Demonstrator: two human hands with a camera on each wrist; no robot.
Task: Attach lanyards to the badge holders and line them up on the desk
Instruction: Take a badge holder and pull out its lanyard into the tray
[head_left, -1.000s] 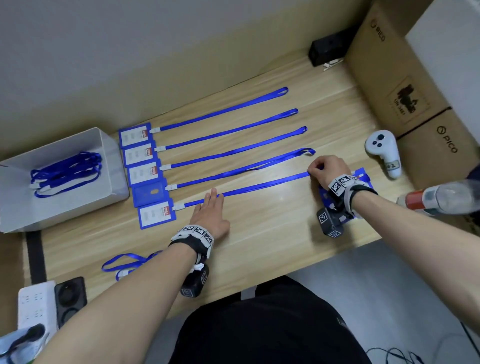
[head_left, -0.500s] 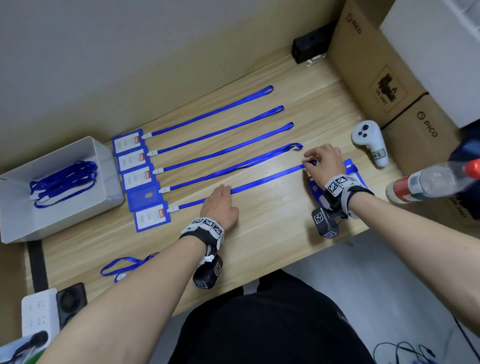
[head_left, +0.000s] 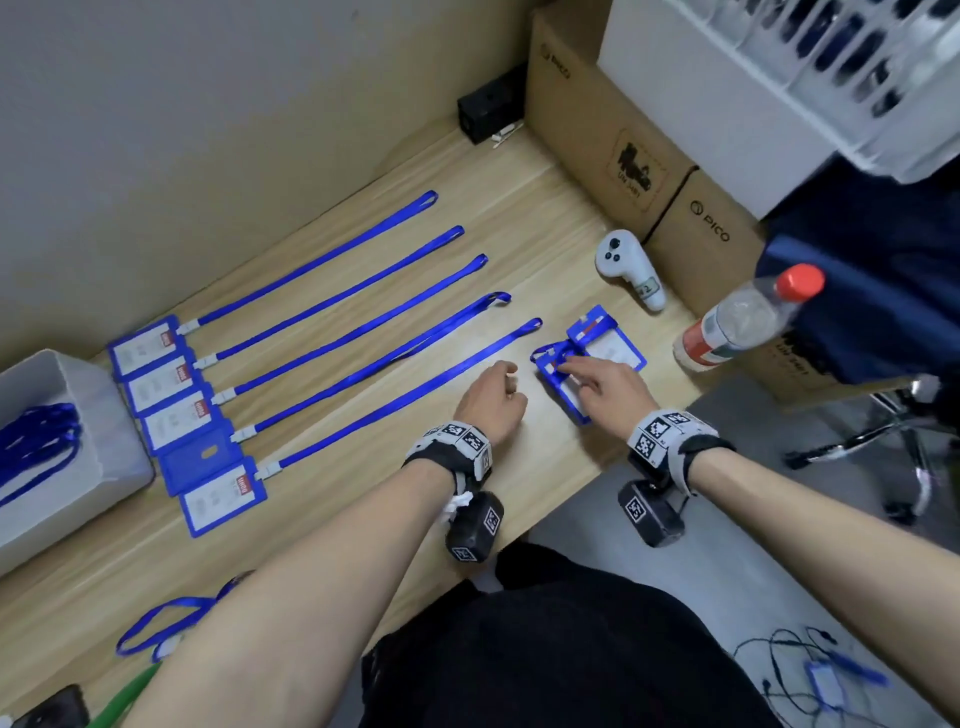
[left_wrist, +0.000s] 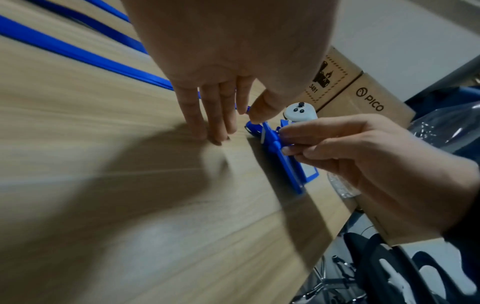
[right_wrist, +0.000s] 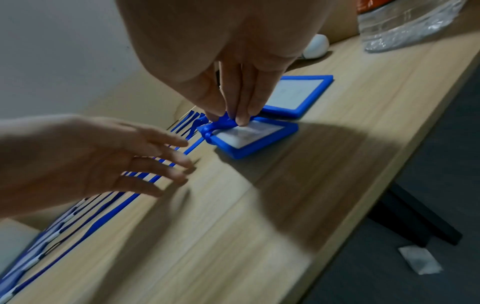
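On the desk (head_left: 322, 519) in front of you, five badge holders (head_left: 176, 415) lie in a column at the left, each with its lanyard (head_left: 363, 332) stretched out to the right, all side by side. Left of them stands a bin (head_left: 104, 467) with loose lanyards (head_left: 36, 447) in it. Another lanyard (head_left: 156, 618) lies near the desk's front edge, by your left forearm. Your left hand (head_left: 491, 397) sits just right of the nearest strap's middle; your right hand (head_left: 608, 387) is on two overlapping badge holders (head_left: 618, 345) beside it. Behind those lies a controller (head_left: 626, 265), a bottle (head_left: 743, 317) to their right, cardboard boxes (head_left: 623, 150) behind.
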